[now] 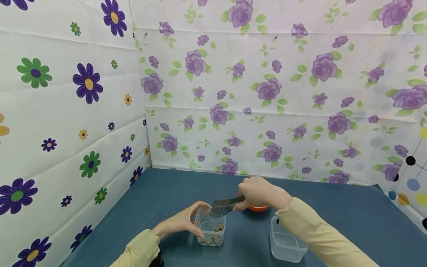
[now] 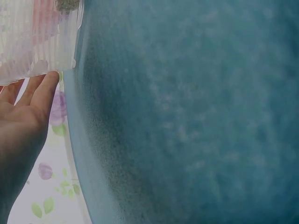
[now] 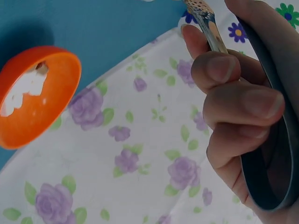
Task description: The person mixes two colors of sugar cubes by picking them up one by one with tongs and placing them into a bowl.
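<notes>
My left hand (image 1: pixel 181 221) grips a clear plastic container (image 1: pixel 209 241) from its left side, thumb at the near side and fingers at the far side. Small brown chunks (image 1: pixel 218 227) lie in its bottom. In the left wrist view, fingertips (image 2: pixel 53 77) touch the ribbed wall of the container (image 2: pixel 42 46). My right hand (image 1: pixel 263 193) holds dark metal tongs (image 1: pixel 225 206), their perforated ends over the container's upper right rim. The right wrist view shows fingers curled round the tongs (image 3: pixel 273 203); their ends are partly cut off there.
An orange bowl (image 3: pixel 60 107) with white pieces and a brown bit inside sits behind the right hand, mostly hidden in the head view. A second clear container (image 1: pixel 287 246) stands below the right forearm. Flowered sheets (image 1: pixel 233 92) wall the blue table (image 1: pixel 180 185) at back and left.
</notes>
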A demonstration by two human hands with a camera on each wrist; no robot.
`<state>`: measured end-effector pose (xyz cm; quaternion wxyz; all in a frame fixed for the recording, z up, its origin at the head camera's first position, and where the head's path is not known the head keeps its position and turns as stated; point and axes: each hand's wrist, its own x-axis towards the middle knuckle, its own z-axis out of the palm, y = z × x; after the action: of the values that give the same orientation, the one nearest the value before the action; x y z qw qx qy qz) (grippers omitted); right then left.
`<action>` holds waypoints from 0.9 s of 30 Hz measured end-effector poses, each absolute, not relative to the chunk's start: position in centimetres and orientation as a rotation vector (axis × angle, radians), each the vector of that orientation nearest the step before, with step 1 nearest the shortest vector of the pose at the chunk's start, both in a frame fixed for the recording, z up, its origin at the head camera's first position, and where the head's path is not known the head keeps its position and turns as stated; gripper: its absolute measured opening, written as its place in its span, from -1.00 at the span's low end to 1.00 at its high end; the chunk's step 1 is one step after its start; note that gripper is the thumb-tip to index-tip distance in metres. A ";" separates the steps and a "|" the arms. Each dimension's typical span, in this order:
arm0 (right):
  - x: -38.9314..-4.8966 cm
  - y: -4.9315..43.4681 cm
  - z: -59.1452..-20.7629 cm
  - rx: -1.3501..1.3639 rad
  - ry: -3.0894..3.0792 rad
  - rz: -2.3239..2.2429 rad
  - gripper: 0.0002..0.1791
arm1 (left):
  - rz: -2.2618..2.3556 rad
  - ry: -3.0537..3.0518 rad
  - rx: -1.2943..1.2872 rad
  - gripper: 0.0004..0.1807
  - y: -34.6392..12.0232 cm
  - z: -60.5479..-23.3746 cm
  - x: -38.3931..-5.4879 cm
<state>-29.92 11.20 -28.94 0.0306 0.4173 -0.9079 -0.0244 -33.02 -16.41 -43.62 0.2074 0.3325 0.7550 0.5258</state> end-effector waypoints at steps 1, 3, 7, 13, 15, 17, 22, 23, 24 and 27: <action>-29.9 10.9 -29.0 1.286 -2.808 -0.078 -0.57 | 1.459 2.112 0.926 -0.28 -16.4 -43.6 -33.0; -29.9 10.5 -29.1 1.280 -2.831 -0.082 -0.58 | 1.455 2.129 0.922 -0.28 -16.4 -43.6 -33.0; -30.1 9.7 -29.6 1.264 -2.868 -0.088 -0.63 | 1.445 2.165 0.916 -0.27 -16.3 -43.5 -33.0; -30.2 8.6 -30.3 1.265 -2.857 -0.168 -0.53 | 1.443 2.184 0.931 -0.25 -16.4 -43.3 -33.0; -30.2 8.2 -30.6 1.253 -2.861 -0.206 -0.48 | 1.442 2.182 0.943 -0.23 -16.4 -43.4 -33.0; -30.3 7.8 -30.9 1.239 -2.874 -0.238 -0.45 | 1.442 2.174 0.948 -0.22 -16.5 -43.4 -33.1; -30.5 6.6 -31.6 1.216 -2.899 -0.341 -0.48 | 1.463 2.133 0.955 -0.21 -16.5 -43.6 -33.2; -30.5 6.4 -31.8 1.210 -2.898 -0.364 -0.50 | 1.468 2.124 0.959 -0.21 -16.5 -43.6 -33.2; -30.5 6.2 -31.9 1.204 -2.901 -0.385 -0.52 | 1.474 2.115 0.960 -0.21 -16.5 -43.7 -33.2; -30.4 5.8 -32.2 1.182 -2.907 -0.428 -0.59 | 1.481 2.098 0.968 -0.21 -16.5 -43.8 -33.1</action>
<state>-30.42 5.76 -32.24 -0.0127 0.3731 -0.9178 -0.1351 -33.13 -16.53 -43.76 0.1973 0.3458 0.7494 0.5291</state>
